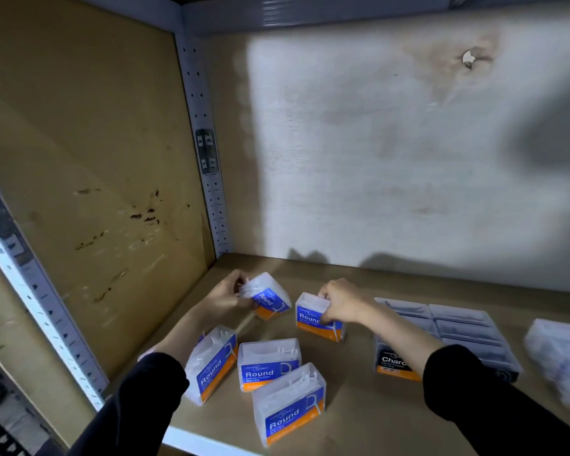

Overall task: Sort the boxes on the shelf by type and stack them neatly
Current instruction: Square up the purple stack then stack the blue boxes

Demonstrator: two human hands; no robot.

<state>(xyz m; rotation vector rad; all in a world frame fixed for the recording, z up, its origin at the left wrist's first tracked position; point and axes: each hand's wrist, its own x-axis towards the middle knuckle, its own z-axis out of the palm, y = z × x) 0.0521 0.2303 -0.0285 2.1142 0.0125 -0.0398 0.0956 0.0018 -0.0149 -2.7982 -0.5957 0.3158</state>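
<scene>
Five glossy clear-plastic blue boxes (269, 363), my left hand (226, 296) curled round tilted box (270, 299) at eleven o'clock, right hand (341, 306) gripping upright box (310, 319) at one

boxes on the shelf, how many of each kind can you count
Blue Round boxes: 5, one in the left hand, one in the right hand
Black Charcoal boxes: packed block, partly hidden, count unclear
Blurred boxes at right edge: count unclear
Total surely counted: 5
</scene>
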